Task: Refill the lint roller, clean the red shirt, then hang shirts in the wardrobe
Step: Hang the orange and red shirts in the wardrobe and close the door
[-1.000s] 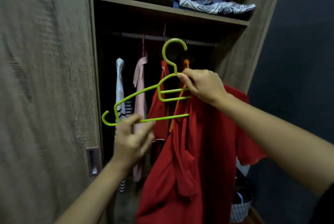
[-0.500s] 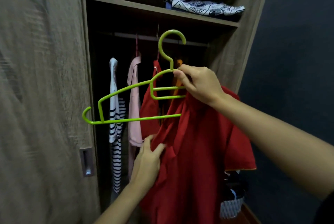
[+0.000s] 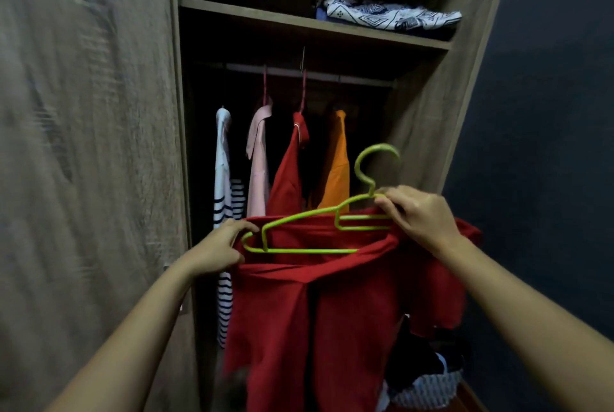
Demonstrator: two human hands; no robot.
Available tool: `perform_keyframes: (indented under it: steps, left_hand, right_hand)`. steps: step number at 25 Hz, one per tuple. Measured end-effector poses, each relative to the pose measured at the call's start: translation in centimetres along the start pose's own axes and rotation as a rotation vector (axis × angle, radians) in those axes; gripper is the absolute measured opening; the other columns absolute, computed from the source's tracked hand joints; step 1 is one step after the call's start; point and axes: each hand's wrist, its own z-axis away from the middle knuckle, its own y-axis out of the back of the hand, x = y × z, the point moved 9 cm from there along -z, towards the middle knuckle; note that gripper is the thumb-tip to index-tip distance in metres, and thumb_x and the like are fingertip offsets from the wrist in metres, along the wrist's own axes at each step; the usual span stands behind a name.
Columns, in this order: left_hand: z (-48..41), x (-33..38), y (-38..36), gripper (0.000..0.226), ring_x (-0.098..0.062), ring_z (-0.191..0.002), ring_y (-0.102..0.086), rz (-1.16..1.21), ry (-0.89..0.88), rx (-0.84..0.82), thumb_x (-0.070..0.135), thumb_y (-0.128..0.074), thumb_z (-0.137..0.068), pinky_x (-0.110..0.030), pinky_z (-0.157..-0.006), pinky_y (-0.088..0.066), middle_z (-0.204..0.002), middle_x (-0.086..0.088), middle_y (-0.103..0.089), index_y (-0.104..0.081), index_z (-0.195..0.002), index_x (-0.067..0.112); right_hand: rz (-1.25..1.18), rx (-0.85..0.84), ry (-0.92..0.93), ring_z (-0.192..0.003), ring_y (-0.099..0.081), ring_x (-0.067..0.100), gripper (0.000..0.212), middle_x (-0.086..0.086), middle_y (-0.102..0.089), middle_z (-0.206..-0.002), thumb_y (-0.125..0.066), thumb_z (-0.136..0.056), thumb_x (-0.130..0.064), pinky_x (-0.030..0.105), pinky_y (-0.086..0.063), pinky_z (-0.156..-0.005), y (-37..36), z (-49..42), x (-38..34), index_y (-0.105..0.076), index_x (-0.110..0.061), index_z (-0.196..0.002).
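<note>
Head view: the open wardrobe is faced, and the red shirt is held before it, below its rail. The green hanger is threaded into the shirt; its neck is gripped by the right hand, and the shirt's edge is pinched by the left hand.

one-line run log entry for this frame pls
step: fitting red shirt on green hanger | left hand: holds shirt | right hand: grips hanger | rail: hanger not hung yet
</note>
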Motion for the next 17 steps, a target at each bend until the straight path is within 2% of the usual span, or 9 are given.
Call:
perform_keyframes:
  steps: [2,4,5,7,9,11,12,15,17]
  left_hand:
    - [0.1,1.7,1.6,0.059,-0.025,-0.116,-0.048,-0.093,0.041,0.119,-0.003,-0.064,-0.068,-0.018,-0.091,-0.032,-0.119,-0.011,-0.043,-0.051,-0.124,0.011]
    - [1.3,5.3,2.2,0.057,-0.03,-0.112,-0.05,-0.139,0.025,0.295,-0.001,-0.061,-0.071,-0.022,-0.093,-0.034,-0.113,-0.01,-0.041,-0.048,-0.126,0.006]
    - [2.4,8.2,1.7,0.055,-0.029,-0.11,-0.05,-0.152,-0.077,0.345,0.004,-0.059,-0.073,-0.022,-0.094,-0.034,-0.112,-0.011,-0.042,-0.048,-0.127,0.007]
    - [5.3,13.9,-1.0,0.048,-0.019,-0.109,-0.052,-0.204,-0.399,0.274,0.025,-0.056,-0.083,-0.019,-0.095,-0.034,-0.116,-0.005,-0.05,-0.047,-0.129,0.016]
    - [7.2,15.5,-0.4,0.042,-0.012,-0.106,-0.052,-0.298,-0.575,0.357,0.044,-0.048,-0.088,-0.025,-0.092,-0.041,-0.116,0.002,-0.059,-0.049,-0.125,0.025]
    - [7.0,12.5,3.8,0.046,-0.019,-0.106,-0.053,-0.37,-0.408,0.624,0.053,-0.045,-0.085,-0.039,-0.088,-0.045,-0.117,-0.001,-0.061,-0.052,-0.121,0.025]
    - [6.4,10.4,5.3,0.051,-0.023,-0.106,-0.054,-0.401,-0.28,0.663,0.058,-0.043,-0.083,-0.041,-0.085,-0.046,-0.117,-0.003,-0.062,-0.052,-0.122,0.026]
    - [4.5,6.3,5.0,0.05,-0.027,-0.086,-0.067,-0.296,-0.189,0.479,0.067,-0.035,-0.078,-0.038,-0.069,-0.05,-0.087,-0.007,-0.068,-0.055,-0.103,0.029]
    - [4.6,5.4,6.1,0.045,-0.024,-0.072,-0.067,-0.183,-0.212,0.532,0.063,-0.039,-0.077,-0.037,-0.062,-0.048,-0.072,-0.004,-0.067,-0.06,-0.091,0.025]
  right_hand:
    - [0.151,-0.036,0.045,-0.058,-0.068,0.022,0.053,-0.003,-0.068,-0.075,-0.024,-0.095,-0.055,0.03,-0.048,-0.036,-1.6,1.1,-1.2,-0.069,-0.026,-0.092]
    - [0.153,-0.11,-0.08,-0.065,-0.068,0.021,0.054,-0.005,-0.067,-0.078,-0.02,-0.093,-0.059,0.031,-0.05,-0.043,-2.7,1.1,-1.5,-0.065,-0.029,-0.092]
    - [0.089,-0.133,-0.204,-0.074,-0.068,0.021,0.052,-0.006,-0.069,-0.083,-0.022,-0.092,-0.061,0.032,-0.052,-0.051,-2.8,0.9,-1.0,-0.064,-0.03,-0.094]
    - [-0.075,-0.142,-0.412,-0.086,-0.066,0.019,0.042,-0.009,-0.07,-0.09,-0.032,-0.09,-0.06,0.031,-0.048,-0.062,-3.1,0.7,0.7,-0.064,-0.034,-0.096]
    - [-0.179,-0.122,-0.46,-0.086,-0.065,0.015,0.04,-0.011,-0.07,-0.087,-0.036,-0.088,-0.06,0.03,-0.046,-0.062,-2.8,0.4,1.2,-0.066,-0.035,-0.094]
    - [-0.236,-0.078,-0.445,-0.083,-0.065,0.011,0.041,-0.013,-0.07,-0.083,-0.037,-0.086,-0.064,0.029,-0.046,-0.06,-2.0,0.1,1.2,-0.066,-0.036,-0.092]
    - [-0.265,-0.063,-0.442,-0.081,-0.065,0.009,0.042,-0.013,-0.071,-0.081,-0.036,-0.085,-0.066,0.03,-0.048,-0.061,-1.8,0.0,1.0,-0.066,-0.037,-0.091]
    - [-0.363,-0.046,-0.407,-0.075,-0.065,0.006,0.043,-0.011,-0.071,-0.076,-0.038,-0.08,-0.068,0.036,-0.053,-0.063,-1.4,-1.1,-0.3,-0.066,-0.036,-0.087]
    - [-0.397,-0.07,-0.379,-0.075,-0.065,0.008,0.043,-0.01,-0.07,-0.076,-0.038,-0.079,-0.069,0.038,-0.053,-0.064,-1.1,-1.9,-0.8,-0.064,-0.037,-0.089]
